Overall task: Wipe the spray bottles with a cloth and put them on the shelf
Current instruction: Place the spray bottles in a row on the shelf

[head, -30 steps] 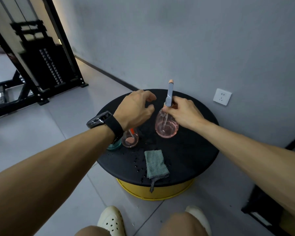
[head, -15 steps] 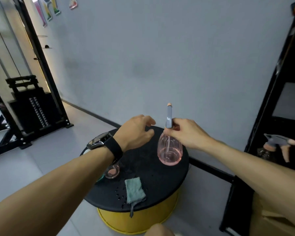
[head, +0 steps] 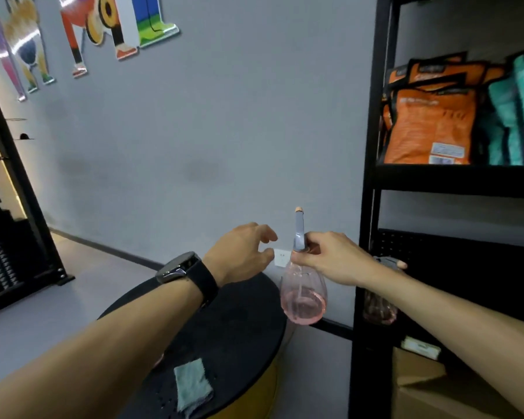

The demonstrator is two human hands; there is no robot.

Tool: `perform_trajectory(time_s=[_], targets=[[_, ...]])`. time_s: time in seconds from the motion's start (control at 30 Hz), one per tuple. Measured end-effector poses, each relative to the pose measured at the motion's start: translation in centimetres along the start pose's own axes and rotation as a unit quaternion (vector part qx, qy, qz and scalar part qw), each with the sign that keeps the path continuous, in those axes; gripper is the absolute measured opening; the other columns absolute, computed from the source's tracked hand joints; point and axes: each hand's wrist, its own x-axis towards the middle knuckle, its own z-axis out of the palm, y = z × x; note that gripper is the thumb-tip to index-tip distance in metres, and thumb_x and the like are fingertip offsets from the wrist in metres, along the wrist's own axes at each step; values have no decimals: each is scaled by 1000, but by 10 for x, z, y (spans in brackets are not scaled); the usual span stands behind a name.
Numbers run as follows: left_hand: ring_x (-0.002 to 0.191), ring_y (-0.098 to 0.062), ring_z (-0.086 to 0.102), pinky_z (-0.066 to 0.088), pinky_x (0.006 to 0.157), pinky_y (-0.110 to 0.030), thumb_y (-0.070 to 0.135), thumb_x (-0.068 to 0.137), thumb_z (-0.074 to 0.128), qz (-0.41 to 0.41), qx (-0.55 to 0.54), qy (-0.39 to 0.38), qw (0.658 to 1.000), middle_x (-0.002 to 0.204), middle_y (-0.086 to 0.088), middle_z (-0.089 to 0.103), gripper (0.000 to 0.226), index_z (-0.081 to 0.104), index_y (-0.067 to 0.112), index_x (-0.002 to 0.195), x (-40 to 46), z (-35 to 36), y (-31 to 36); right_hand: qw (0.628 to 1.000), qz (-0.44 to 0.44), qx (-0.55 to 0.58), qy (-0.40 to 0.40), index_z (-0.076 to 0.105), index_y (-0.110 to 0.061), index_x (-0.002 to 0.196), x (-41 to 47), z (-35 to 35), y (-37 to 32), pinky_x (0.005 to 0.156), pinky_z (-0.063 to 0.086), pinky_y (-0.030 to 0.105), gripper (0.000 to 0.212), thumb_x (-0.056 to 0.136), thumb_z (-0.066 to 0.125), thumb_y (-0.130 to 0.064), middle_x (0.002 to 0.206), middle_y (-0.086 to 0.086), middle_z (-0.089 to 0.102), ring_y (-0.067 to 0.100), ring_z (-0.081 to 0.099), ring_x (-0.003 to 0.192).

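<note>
My right hand (head: 333,258) grips the neck of a round pink spray bottle (head: 303,300) with a grey upright nozzle, held in the air past the right rim of the black round table (head: 239,322). My left hand (head: 242,252) hovers just left of the bottle, empty, with its fingers spread. A grey-green cloth (head: 192,385) lies flat on the table near its front edge. The black shelf (head: 372,207) stands at the right. Another spray bottle (head: 378,309) stands on its lower level, partly hidden behind my right forearm.
Orange and teal bags (head: 430,125) fill the upper shelf level. A cardboard box (head: 421,385) sits at the shelf's bottom. A white wall socket (head: 282,257) shows behind the bottle. A black weight machine (head: 9,252) stands at the far left.
My right hand has lifted the pink bottle off the table and carried it right toward the shelf. My view has swung up and right; the left hand has followed beside the bottle.
</note>
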Motion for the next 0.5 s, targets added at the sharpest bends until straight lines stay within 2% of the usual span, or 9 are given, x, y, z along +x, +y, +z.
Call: perform_trajectory(time_s=[0.17, 0.23, 0.33, 0.5], targets=[[118, -14, 54, 38, 91, -19, 26, 98, 51, 34, -13, -9, 999, 130, 3, 58, 35, 57, 21, 132, 15, 14, 33, 999, 22, -12, 23, 64, -32, 88, -24, -35, 26, 66, 46, 26, 10, 86, 67, -41, 83, -11, 65, 7, 62, 77], [117, -13, 54, 40, 92, -19, 26, 98, 51, 43, -19, -15, 999, 129, 4, 58, 35, 57, 22, 132, 21, 21, 43, 999, 36, -14, 32, 66, -32, 87, -34, -47, 39, 66, 47, 25, 10, 85, 69, -41, 82, -12, 66, 5, 63, 77], [112, -12, 56, 42, 91, -21, 27, 97, 51, 56, -31, -23, 998, 125, 5, 60, 34, 58, 23, 130, 30, 31, 58, 997, 59, -19, 44, 70, -30, 91, -47, -64, 59, 75, 55, 30, 13, 84, 70, -41, 85, -12, 70, 3, 66, 79], [107, -12, 58, 46, 90, -24, 27, 98, 52, 79, -52, -37, 995, 121, 6, 63, 31, 59, 23, 128, 45, 49, 83, 994, 88, -28, 55, 72, -29, 87, -66, -83, 89, 77, 54, 28, 11, 83, 72, -40, 85, -10, 72, 1, 67, 80]])
